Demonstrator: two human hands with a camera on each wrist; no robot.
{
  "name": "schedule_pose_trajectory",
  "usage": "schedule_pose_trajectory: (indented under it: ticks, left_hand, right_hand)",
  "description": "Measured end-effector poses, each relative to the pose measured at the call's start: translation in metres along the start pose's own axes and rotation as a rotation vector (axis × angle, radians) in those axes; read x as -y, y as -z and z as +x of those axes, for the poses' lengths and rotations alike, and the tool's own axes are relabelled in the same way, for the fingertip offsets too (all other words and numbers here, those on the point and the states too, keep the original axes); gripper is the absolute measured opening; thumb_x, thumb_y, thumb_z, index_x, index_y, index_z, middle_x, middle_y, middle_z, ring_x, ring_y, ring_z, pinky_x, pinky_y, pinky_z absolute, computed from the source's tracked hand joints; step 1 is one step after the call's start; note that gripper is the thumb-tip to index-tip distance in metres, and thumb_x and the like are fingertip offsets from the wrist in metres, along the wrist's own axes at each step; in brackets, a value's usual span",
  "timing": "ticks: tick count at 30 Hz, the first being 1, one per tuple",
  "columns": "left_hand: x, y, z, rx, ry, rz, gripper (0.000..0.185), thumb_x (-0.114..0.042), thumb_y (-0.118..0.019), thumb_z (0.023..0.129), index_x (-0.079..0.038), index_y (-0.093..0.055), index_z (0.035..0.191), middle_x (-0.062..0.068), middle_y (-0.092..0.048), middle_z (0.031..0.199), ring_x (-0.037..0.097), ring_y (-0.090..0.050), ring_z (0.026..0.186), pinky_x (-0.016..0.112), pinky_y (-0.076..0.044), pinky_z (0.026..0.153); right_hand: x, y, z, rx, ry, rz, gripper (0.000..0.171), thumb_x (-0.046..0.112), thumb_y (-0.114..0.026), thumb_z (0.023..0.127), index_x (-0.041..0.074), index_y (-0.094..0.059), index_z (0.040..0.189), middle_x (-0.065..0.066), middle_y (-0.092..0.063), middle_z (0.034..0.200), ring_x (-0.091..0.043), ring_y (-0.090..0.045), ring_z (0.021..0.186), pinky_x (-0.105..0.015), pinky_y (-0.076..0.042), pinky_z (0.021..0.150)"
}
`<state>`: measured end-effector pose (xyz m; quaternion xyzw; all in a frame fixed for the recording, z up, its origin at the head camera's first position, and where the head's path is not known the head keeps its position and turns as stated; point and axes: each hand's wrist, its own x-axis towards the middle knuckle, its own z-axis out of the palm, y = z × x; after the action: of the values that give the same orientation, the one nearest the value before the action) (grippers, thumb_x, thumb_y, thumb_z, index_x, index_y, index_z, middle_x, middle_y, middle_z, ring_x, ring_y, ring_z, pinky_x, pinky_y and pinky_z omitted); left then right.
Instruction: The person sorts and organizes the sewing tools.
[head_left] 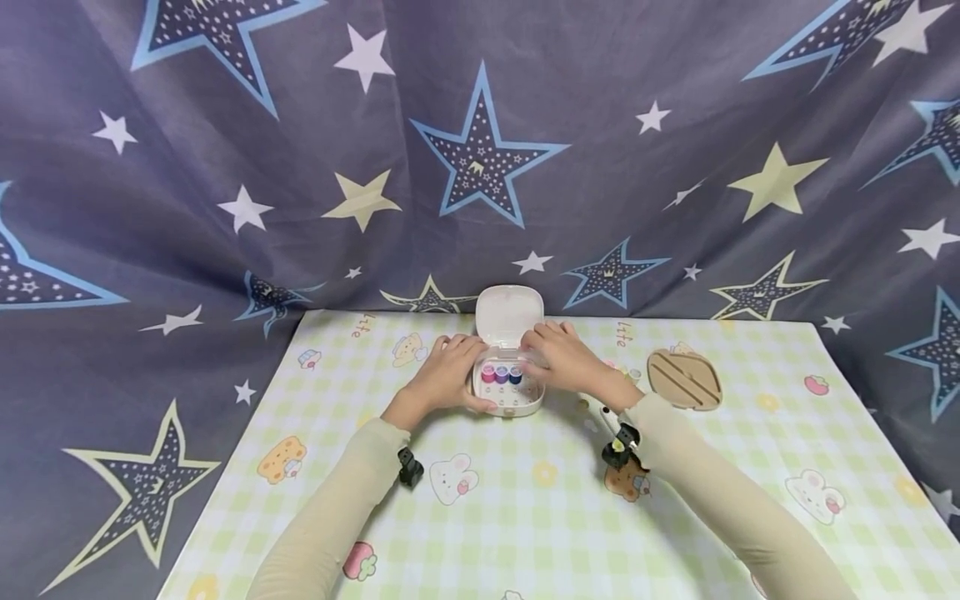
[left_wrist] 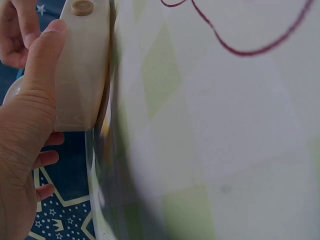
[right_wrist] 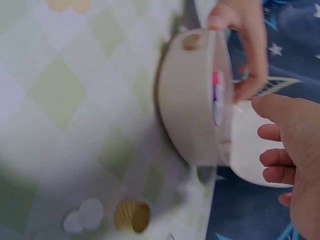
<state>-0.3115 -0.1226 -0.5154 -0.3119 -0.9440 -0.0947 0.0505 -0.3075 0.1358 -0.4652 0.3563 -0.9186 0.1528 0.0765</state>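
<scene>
A white sewing box [head_left: 508, 411] stands with its lid [head_left: 510, 315] raised at the back. Inside, a pink thread spool [head_left: 488, 374], a purple spool [head_left: 502, 375] and a navy spool [head_left: 515, 376] sit in a row, with bare pegs in front of them. My left hand [head_left: 447, 375] grips the box's left side, its thumb [left_wrist: 42, 60] on the front wall beside a tan button catch [left_wrist: 82, 7]. My right hand [head_left: 562, 358] is over the box's right rear part, near the hinge. In the right wrist view its fingers [right_wrist: 277, 157] are loosely bent, with nothing seen between them.
A tan slotted tray [head_left: 684, 379] lies on the checked tablecloth [head_left: 510, 533] to the right. Near my right wrist are a small gold ribbed piece [right_wrist: 132, 216] and pale round pieces [right_wrist: 90, 215]. A star-patterned curtain [head_left: 480, 242] hangs behind the table.
</scene>
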Motion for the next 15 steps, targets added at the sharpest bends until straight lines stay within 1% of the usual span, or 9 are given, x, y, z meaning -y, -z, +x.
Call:
schedule_pose_trajectory:
  ticks: [4,9,11,15]
  left_hand:
    - [0.001,-0.001,0.000,0.005,0.008,-0.012,0.113,-0.079,-0.079,0.062,-0.011,-0.049,0.147,0.008,-0.053,0.147,0.028,-0.045,0.137,0.053,-0.030,0.116]
    - [0.002,-0.002,0.000,0.001,0.003,-0.011,0.114,-0.080,-0.078,0.062,-0.011,-0.048,0.147,0.009,-0.053,0.148,0.029,-0.045,0.137,0.054,-0.031,0.116]
    - [0.002,-0.003,0.000,-0.002,0.000,-0.010,0.114,-0.080,-0.078,0.062,-0.011,-0.048,0.148,0.009,-0.053,0.148,0.029,-0.045,0.137,0.053,-0.031,0.116]
    - [0.002,-0.003,0.000,0.003,-0.001,-0.010,0.115,-0.081,-0.078,0.062,-0.011,-0.048,0.148,0.009,-0.052,0.149,0.029,-0.044,0.138,0.053,-0.031,0.115]
  right_hand:
    - [-0.014,0.013,-0.011,-0.045,-0.044,0.037,0.027,0.029,-0.071,0.094,0.008,-0.065,0.111,-0.011,-0.066,0.107,-0.027,-0.054,0.098,-0.046,-0.037,0.090]
    - [-0.033,0.027,-0.026,-0.065,-0.123,0.051,0.028,0.030,-0.068,0.096,0.008,-0.065,0.114,-0.009,-0.061,0.094,-0.025,-0.046,0.088,-0.042,-0.031,0.081]
    - [-0.039,0.031,-0.031,-0.071,-0.147,0.049,0.028,0.030,-0.068,0.097,0.008,-0.065,0.115,-0.007,-0.057,0.090,-0.024,-0.045,0.086,-0.041,-0.029,0.080]
    - [-0.047,0.035,-0.042,-0.066,-0.181,0.046,0.028,0.030,-0.067,0.098,0.008,-0.064,0.115,-0.007,-0.055,0.089,-0.024,-0.043,0.085,-0.042,-0.028,0.081]
